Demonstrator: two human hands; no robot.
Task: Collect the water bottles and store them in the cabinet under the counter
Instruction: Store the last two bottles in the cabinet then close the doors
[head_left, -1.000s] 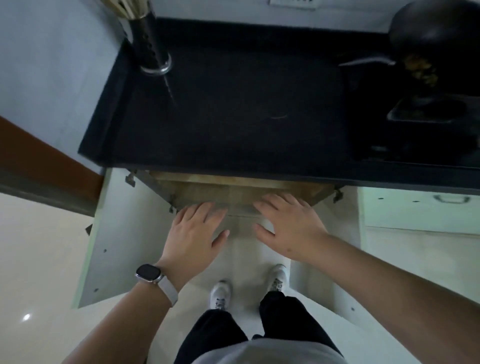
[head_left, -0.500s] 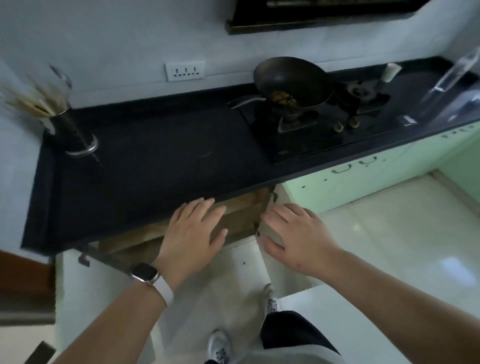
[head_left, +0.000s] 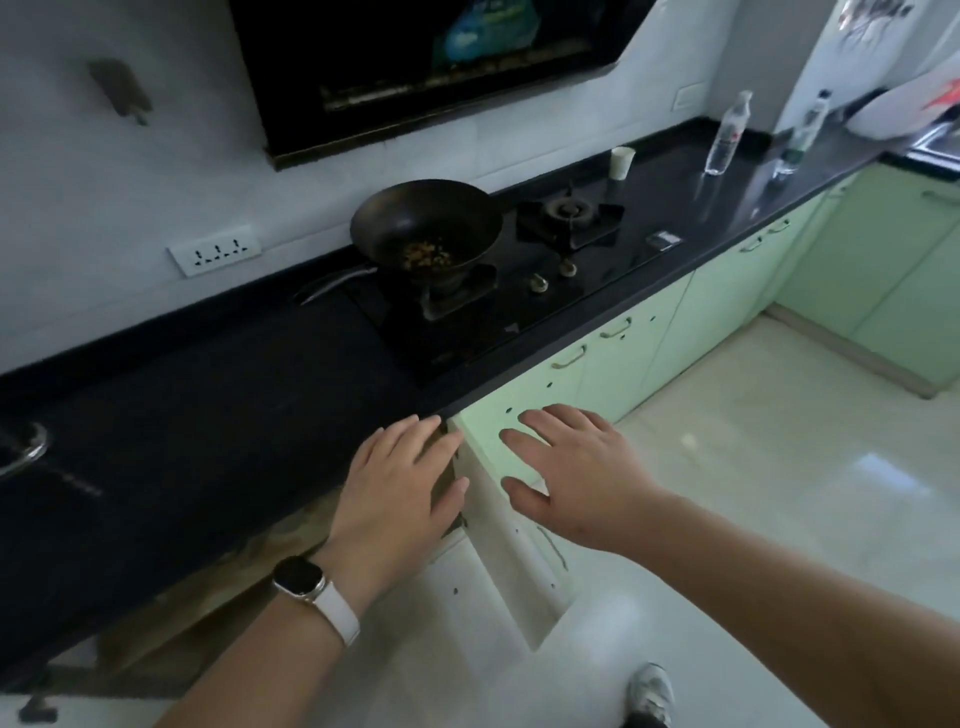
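Note:
Two clear water bottles stand far off at the right end of the black counter (head_left: 208, 415): one with a white cap (head_left: 727, 137) and, further right, one with a dark cap and green label (head_left: 800, 137). Below the counter's edge the cabinet is open, its pale door (head_left: 519, 561) swung out toward me. My left hand (head_left: 400, 493), with a watch on the wrist, hovers with straight fingers over the cabinet opening. My right hand (head_left: 576, 473) is spread flat above the open door. Both hands hold nothing.
A black wok (head_left: 426, 228) with food bits sits on the gas hob (head_left: 519, 270); a paper cup (head_left: 622, 162) stands behind the second burner. Green cabinet fronts (head_left: 727, 291) run right along the counter. White tiled floor (head_left: 753, 467) lies to the right; my shoe (head_left: 652, 691) is below.
My view has swung up and to the right, from straight down at the open cabinet to along the counter, bringing the two bottles into sight. Both hands stay flat and empty.

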